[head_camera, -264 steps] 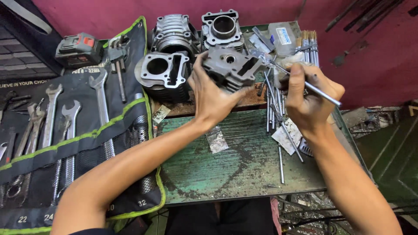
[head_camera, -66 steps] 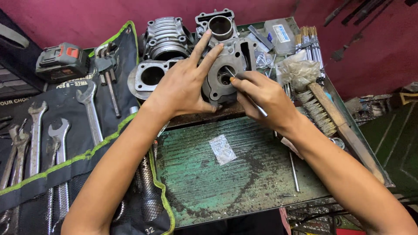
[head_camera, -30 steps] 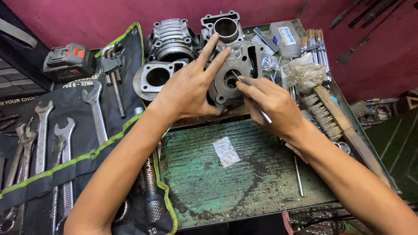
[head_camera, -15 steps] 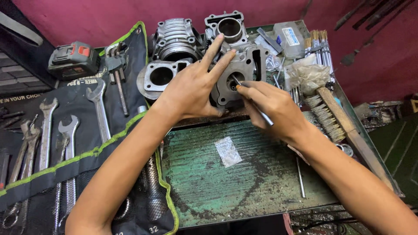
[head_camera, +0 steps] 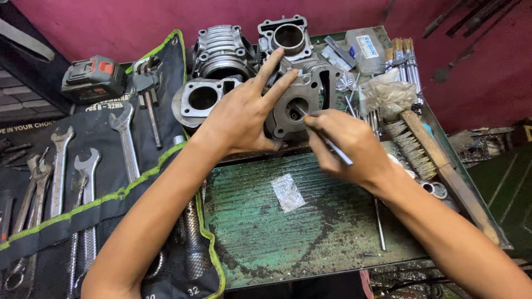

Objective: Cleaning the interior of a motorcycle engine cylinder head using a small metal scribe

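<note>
The worn green metal table (head_camera: 310, 243) is seen much as it was a moment ago, with the black tool roll (head_camera: 83, 182) of spanners draped over its left edge and a wire brush (head_camera: 426, 160) lying along its right side.

At the back of the table, the grey engine cylinder (head_camera: 302, 102) is kept tilted on edge, its bore facing up towards the camera (two similar cylinders are parked just behind and beside it). Little has been altered in its position over the last second; it has only been steadied.

The left hand (head_camera: 241, 119) is spread flat against the cylinder's left face, fingers extended and open rather than curled, so the part is braced rather than gripped.

The right hand (head_camera: 349, 147) is closed in a pencil-like pinch on a thin metal rod (head_camera: 327, 141). The rod's tip, held just off the part half a second ago, has now been brought into the mouth of the bore, so work inside the bore appears to be under way.
</note>
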